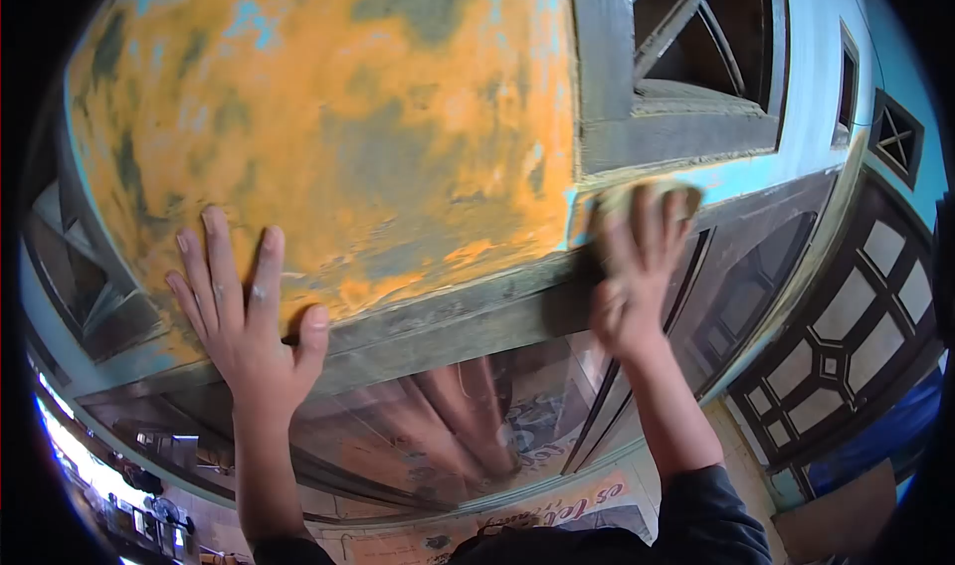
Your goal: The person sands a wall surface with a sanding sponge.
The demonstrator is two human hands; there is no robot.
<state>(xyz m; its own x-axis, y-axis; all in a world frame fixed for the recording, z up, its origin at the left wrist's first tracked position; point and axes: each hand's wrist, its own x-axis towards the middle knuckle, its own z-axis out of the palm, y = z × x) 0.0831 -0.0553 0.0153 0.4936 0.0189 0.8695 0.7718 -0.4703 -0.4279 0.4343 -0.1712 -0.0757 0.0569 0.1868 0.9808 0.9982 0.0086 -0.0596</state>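
My left hand (244,311) lies with its fingers spread on the lower left of a wall panel (398,147) mottled orange, grey and light blue. At the panel's lower right corner, my right hand (642,267) presses a flat yellowish-brown pad (686,199) against the narrow strip under the window frame (676,132). The pad and fingers are slightly blurred, and the hand covers most of the pad. A dark wooden beam (448,331) runs just below both hands.
Glass panes (428,416) with reflections sit below the beam. To the right stands a dark door (846,316) with pale panels. A printed banner (577,505) lies low in view, and a brown board (836,510) is at the lower right.
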